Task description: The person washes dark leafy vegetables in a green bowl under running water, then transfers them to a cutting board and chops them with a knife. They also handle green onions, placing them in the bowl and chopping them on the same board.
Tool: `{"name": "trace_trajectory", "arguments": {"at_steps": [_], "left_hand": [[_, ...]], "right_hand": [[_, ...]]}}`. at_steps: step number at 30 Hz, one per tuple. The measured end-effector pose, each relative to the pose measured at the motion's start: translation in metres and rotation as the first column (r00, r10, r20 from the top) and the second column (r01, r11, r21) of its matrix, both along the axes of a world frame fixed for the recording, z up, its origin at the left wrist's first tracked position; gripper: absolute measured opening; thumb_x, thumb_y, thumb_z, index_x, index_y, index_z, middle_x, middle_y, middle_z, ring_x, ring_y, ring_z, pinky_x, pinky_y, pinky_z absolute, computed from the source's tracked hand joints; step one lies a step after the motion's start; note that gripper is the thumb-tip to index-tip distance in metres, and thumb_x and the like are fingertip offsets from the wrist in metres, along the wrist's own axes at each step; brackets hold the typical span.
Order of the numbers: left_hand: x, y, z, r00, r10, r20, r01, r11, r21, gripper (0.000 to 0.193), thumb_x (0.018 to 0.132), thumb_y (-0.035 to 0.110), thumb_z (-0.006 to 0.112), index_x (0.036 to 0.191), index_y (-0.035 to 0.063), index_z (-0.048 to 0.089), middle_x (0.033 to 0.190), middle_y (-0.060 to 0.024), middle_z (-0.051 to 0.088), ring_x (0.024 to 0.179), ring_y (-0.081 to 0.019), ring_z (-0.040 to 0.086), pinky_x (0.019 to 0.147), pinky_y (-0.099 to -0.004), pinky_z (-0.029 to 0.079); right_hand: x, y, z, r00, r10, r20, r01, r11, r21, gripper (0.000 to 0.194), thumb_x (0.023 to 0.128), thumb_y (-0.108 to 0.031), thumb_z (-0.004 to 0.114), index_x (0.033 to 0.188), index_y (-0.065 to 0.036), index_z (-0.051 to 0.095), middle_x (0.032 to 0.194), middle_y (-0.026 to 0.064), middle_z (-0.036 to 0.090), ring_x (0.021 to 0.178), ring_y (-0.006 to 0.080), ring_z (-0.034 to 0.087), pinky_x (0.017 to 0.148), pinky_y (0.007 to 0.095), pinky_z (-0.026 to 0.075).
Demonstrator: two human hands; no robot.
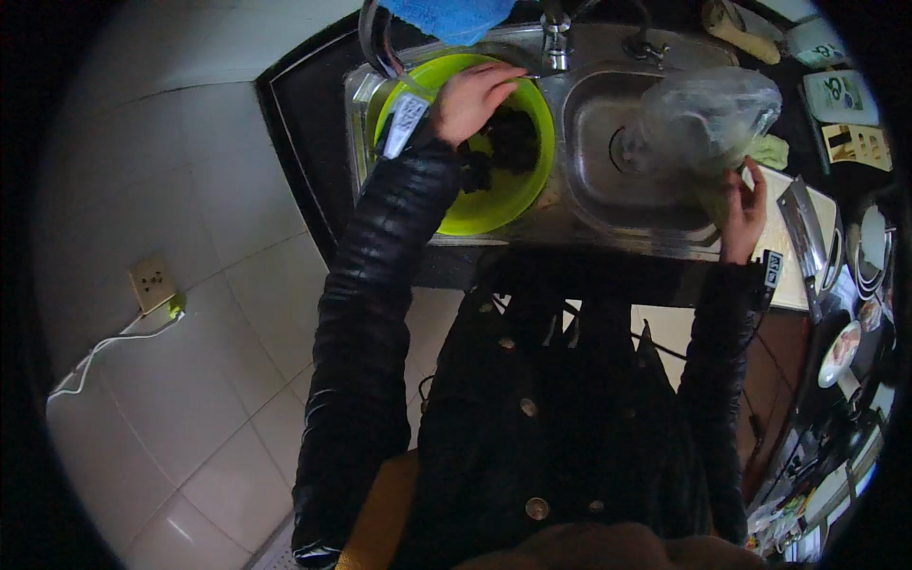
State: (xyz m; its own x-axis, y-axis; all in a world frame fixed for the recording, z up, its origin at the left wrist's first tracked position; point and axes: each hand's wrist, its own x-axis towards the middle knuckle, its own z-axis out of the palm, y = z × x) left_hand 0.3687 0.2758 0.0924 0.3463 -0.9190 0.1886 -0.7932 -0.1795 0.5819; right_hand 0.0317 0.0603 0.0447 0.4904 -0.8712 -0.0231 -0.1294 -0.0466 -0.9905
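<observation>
My left hand (474, 103) is over a bright green plastic basin (545, 153), fingers stretched toward the metal faucet (555, 43); whether the fingertips touch its spout is unclear. Dark, soft-looking pieces (514, 139) lie inside the basin, which sits in the left side of the steel sink. At the right basin of the sink (605, 206), my right hand (744, 206) is raised near its front right corner with fingers bent. Its fingertips are close to the lower edge of a blurred clear plastic bag (712, 114); a firm hold on it cannot be made out.
A cleaver (804, 221) lies on a white cutting board (776, 285) right of the sink. A green cloth (768, 152) is beside the board. A blue cloth (456, 18) hangs behind the green basin. Plastic tubs (841, 96) and a small plate (839, 354) stand further right.
</observation>
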Motion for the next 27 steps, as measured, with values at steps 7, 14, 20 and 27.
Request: {"name": "trace_trajectory", "arguments": {"at_steps": [7,14,20,27], "left_hand": [[0.009,0.070,0.004,-0.056,0.112,-0.992,-0.694,0.710,0.119,0.028,0.093,0.021,0.037,0.088,0.0045,0.059,0.088,-0.0089,0.060,0.079,-0.0169,0.057,0.076,-0.0309,0.045],[-0.039,0.093,-0.110,0.702,0.544,-0.460,-0.216,0.778,0.591,0.044,0.083,0.028,0.058,0.123,0.0129,0.050,0.120,-0.0126,0.052,0.102,-0.0278,0.054,0.084,-0.0356,0.043],[-0.051,0.078,-0.181,0.980,0.192,-0.047,-0.147,0.866,0.478,0.038,0.081,0.020,0.058,0.116,0.0093,0.050,0.117,-0.0133,0.050,0.101,-0.0310,0.053,0.084,-0.0373,0.044],[-0.043,0.129,-0.155,0.748,0.597,-0.290,-0.455,0.779,0.432,0.026,0.078,0.008,0.060,0.103,0.0035,0.056,0.106,-0.0139,0.056,0.097,-0.0303,0.054,0.083,-0.0372,0.045]], "right_hand": [[0.043,0.030,0.018,0.971,0.222,-0.089,-0.221,0.975,0.024,0.032,0.085,-0.006,0.054,0.116,-0.007,0.050,0.085,0.0013,0.058,0.077,0.0062,0.050,0.071,0.0194,0.039],[0.075,0.055,0.009,0.922,0.387,-0.017,-0.384,0.919,0.086,0.026,0.088,-0.006,0.049,0.113,-0.004,0.052,0.102,0.0080,0.060,0.084,0.0134,0.059,0.073,0.0253,0.047],[0.076,0.072,0.003,0.893,0.424,-0.150,-0.413,0.906,0.096,0.021,0.083,-0.005,0.052,0.104,-0.003,0.056,0.094,0.0057,0.061,0.079,0.0122,0.058,0.073,0.0254,0.045],[0.090,0.088,0.002,0.851,0.524,-0.038,-0.515,0.847,0.133,0.021,0.084,-0.004,0.048,0.103,-0.003,0.057,0.092,0.0063,0.061,0.078,0.0136,0.059,0.074,0.0262,0.046]]}}
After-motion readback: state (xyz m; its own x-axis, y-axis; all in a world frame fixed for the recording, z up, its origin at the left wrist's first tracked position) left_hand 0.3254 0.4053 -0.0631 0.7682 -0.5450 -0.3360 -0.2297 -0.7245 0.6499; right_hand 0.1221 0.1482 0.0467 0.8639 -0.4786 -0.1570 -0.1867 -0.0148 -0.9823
